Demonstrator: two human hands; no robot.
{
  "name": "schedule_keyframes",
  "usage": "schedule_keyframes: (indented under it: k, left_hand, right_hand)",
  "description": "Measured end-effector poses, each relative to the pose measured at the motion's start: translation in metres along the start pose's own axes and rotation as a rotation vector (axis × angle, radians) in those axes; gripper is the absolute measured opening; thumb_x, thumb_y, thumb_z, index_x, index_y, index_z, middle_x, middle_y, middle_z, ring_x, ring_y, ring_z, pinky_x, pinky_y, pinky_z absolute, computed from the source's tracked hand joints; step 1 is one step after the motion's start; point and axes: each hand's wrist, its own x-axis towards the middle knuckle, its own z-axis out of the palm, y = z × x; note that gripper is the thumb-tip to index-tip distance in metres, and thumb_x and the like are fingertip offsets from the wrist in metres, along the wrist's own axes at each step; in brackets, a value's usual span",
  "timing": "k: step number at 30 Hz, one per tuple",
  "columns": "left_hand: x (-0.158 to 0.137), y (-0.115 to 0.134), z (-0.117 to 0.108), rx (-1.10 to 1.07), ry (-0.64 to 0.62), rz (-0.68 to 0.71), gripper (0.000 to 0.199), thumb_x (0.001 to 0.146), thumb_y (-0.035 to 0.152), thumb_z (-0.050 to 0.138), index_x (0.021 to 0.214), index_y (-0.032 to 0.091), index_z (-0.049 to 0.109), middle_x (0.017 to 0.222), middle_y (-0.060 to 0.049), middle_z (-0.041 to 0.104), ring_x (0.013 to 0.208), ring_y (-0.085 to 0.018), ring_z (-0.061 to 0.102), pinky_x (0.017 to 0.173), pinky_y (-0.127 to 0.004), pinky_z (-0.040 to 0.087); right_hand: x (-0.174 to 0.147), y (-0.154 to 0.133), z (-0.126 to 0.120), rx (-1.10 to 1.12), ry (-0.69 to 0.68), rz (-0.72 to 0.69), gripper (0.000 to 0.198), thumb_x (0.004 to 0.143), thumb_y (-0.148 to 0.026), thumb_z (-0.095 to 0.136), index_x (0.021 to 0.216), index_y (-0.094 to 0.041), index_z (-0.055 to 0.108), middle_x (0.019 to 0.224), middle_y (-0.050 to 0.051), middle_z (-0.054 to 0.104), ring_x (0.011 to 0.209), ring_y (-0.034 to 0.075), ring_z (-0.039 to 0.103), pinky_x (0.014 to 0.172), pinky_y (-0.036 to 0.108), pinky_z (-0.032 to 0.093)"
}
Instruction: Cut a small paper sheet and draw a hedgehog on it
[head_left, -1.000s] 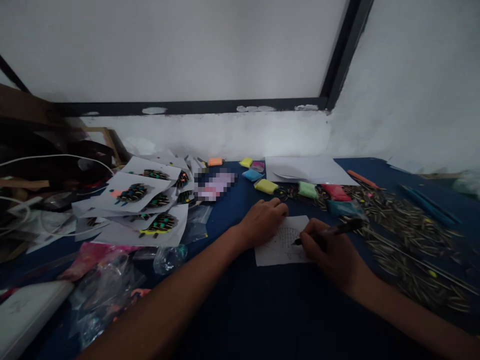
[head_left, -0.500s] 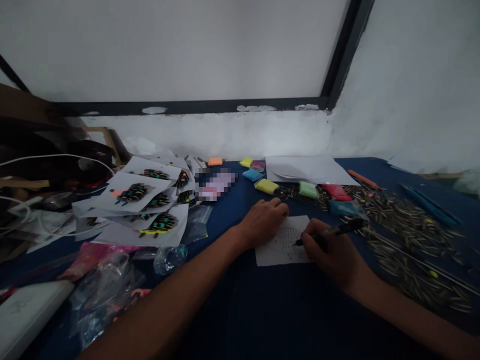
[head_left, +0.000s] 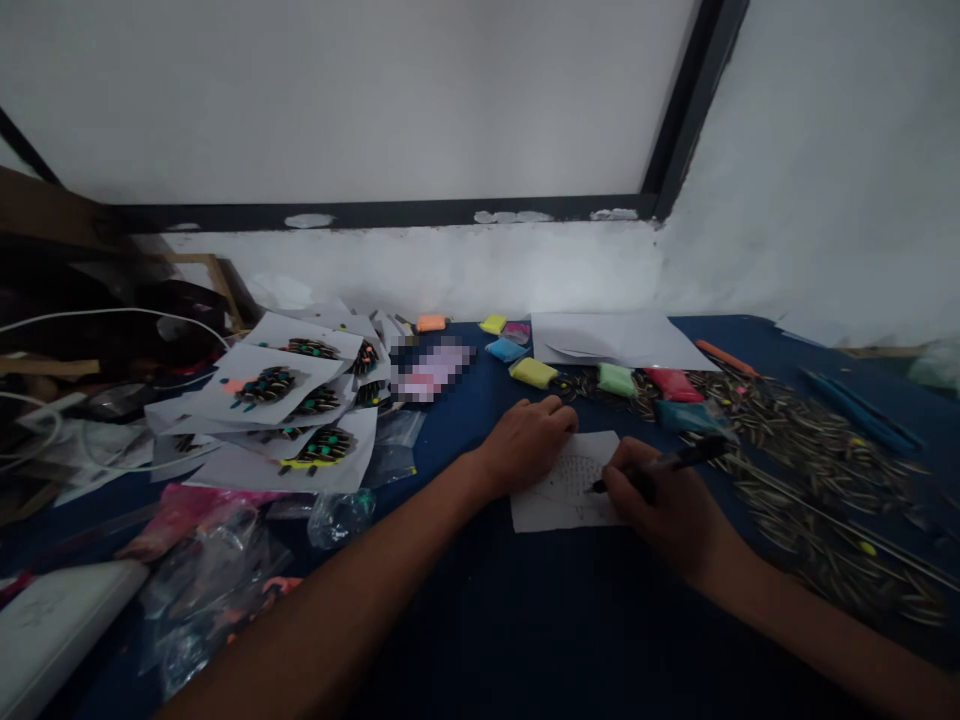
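My right hand (head_left: 664, 505) is closed round a black marker pen (head_left: 686, 456), its tip down on a small white sheet of paper (head_left: 534, 508). On that sheet is a rounded outline drawing filled with small dark marks, partly covered by my hands. My left hand (head_left: 531, 442) rests on the sheet's upper left part with its fingers curled together, holding it down. Its fingertips are hidden. Just beyond the hands lie a yellow packet (head_left: 533, 373), a light green packet (head_left: 616, 379) and a red packet (head_left: 673, 385).
Striped seeds (head_left: 810, 450) spread over the right side, with a blue tool (head_left: 862, 410) among them. At left are stacked paper sheets (head_left: 217, 400) bearing seed figures, plastic bags (head_left: 217, 560) and a white box (head_left: 67, 620). White paper (head_left: 607, 338) lies by the wall.
The pen and my right hand stay almost in place, with at most a tiny shift at the tip. My left hand and the paper have not visibly moved.
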Motion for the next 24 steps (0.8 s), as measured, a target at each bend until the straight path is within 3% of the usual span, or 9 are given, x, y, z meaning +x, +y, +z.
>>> schedule_keyframes:
  k: [15,24]
  left_hand:
    - [-0.0002,-0.0009,0.0022,-0.012,0.036,0.008,0.021,0.095,0.019,0.034,0.096,0.019,0.055,0.096,-0.003,0.057,0.080,-0.016,0.055,0.076,-0.031,0.041]
    - [0.0000,-0.0002,0.0009,-0.012,0.015,0.004,0.020,0.094,0.019,0.034,0.096,0.019,0.054,0.096,-0.003,0.057,0.082,-0.016,0.055,0.077,-0.031,0.041]
  right_hand:
    - [-0.0003,-0.0009,-0.0012,0.005,-0.012,0.001,0.019,0.081,-0.031,0.044,0.065,-0.023,0.048,0.048,-0.006,0.044,0.043,0.012,0.046,0.043,0.024,0.032]
    - [0.0030,0.0015,-0.0081,-0.061,0.054,0.026,0.019,0.081,-0.029,0.044,0.063,-0.023,0.044,0.044,-0.007,0.039,0.040,0.011,0.042,0.040,0.023,0.027]
